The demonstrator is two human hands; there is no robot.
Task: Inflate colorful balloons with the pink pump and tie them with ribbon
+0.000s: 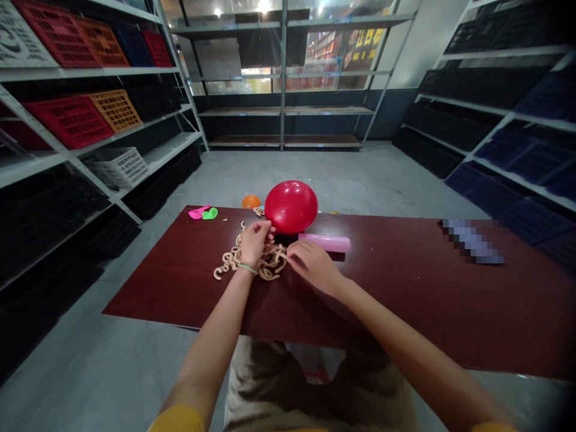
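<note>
An inflated red balloon (291, 206) rests on the dark red table (405, 300). My left hand (254, 242) is closed at the balloon's neck on its left lower side. My right hand (312, 266) lies just below and right of the balloon, fingers curled in a pinch over a pile of beige wooden rings and hooks (270, 264). What the right fingers hold is too small to make out. A pink tube-shaped pump (324, 242) lies behind my right hand, beside the balloon.
Flat pink (198, 212) and green (210, 213) balloons lie at the table's far left corner, and an orange balloon (251, 201) sits behind it. Metal shelves with plastic crates (72, 117) line both sides and the back. A blurred patch (472, 241) lies at the right.
</note>
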